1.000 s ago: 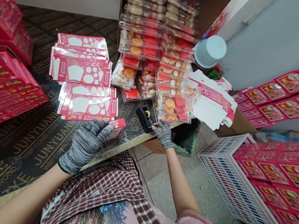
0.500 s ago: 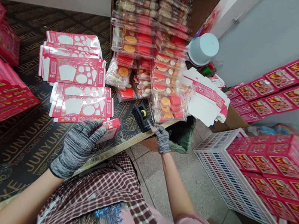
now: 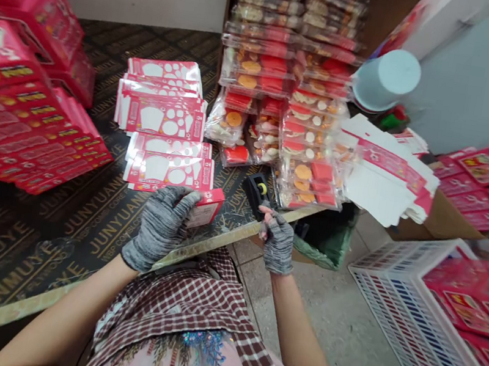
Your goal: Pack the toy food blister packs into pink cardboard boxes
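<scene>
The gloved left hand (image 3: 160, 228) grips a small red box (image 3: 206, 208) at the desk's near edge (image 3: 226, 242); the gloved right hand (image 3: 277, 244), pinched narrow, any hold unclear, sits just beside a tape dispenser (image 3: 256, 192), above open tile floor (image 3: 342, 328).

Marled gray gloves (image 3: 161, 225) and a white-checked apron (image 3: 175, 296) (maroon, or perhaps dark red)

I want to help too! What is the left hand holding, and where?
The grey-gloved left hand holds a small pink-red cardboard box by its left end.
</scene>
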A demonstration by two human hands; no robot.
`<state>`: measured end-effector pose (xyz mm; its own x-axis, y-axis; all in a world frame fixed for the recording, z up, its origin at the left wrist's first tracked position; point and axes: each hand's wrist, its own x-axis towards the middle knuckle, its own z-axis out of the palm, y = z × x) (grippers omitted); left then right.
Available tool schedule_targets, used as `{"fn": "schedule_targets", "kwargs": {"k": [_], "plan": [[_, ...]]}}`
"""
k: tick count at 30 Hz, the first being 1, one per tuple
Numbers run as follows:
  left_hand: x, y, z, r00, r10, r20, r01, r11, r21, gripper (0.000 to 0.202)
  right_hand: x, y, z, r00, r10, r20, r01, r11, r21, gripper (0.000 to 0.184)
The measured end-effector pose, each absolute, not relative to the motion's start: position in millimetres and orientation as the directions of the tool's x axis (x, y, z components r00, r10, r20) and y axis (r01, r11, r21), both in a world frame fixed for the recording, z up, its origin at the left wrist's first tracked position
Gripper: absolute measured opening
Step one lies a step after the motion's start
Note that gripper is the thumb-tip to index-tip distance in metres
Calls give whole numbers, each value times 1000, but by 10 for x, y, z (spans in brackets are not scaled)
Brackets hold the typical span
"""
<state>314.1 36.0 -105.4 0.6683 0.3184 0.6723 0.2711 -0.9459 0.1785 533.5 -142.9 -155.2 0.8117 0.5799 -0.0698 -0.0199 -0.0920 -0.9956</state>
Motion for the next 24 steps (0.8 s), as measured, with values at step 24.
{"fn": "schedule_targets", "kwargs": {"k": [24], "plan": [[3260,293,-971,609,523,596,375,-852,365,20,4728,-830,-1223,378,920,-99,95,-145,-985,55]]}}
